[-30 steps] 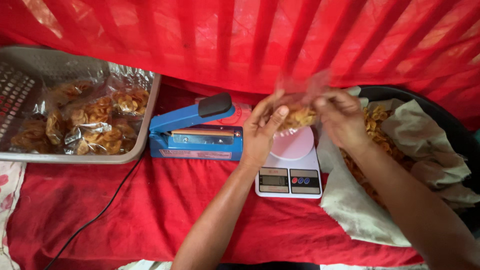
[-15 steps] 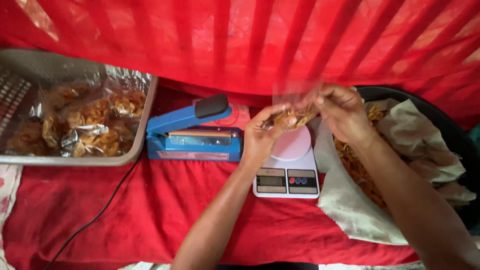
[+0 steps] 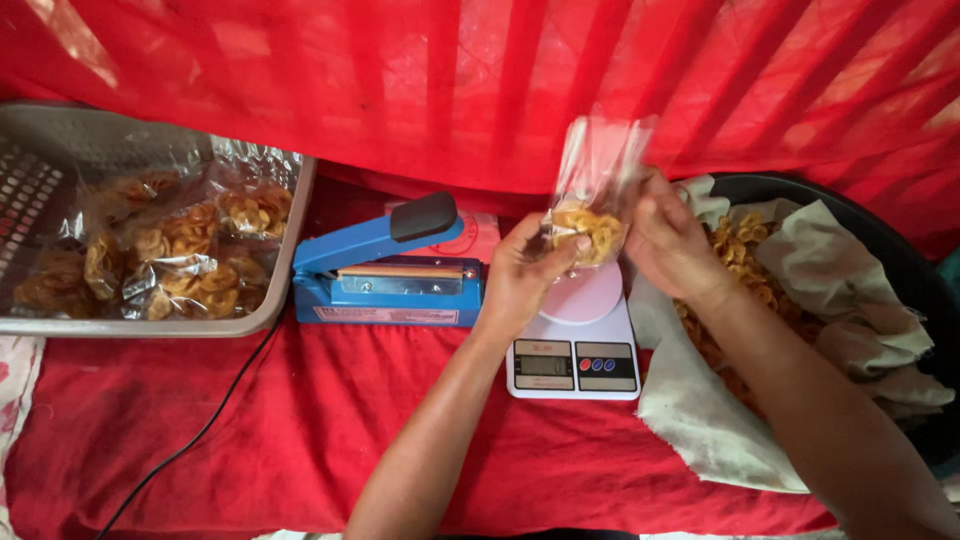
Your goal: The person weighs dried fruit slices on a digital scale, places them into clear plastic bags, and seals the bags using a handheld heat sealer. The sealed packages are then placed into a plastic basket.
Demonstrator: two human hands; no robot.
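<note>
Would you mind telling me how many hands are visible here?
2: the left hand and right hand both grip the clear chip bag above the white scale. None seem hidden.

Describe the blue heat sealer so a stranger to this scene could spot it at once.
Start at the red cloth that covers the surface. On it, between the grey tray of filled chip bags and the white kitchen scale, sits the blue heat sealer. It is the only blue thing there, with a raised arm ending in a black handle.
</note>
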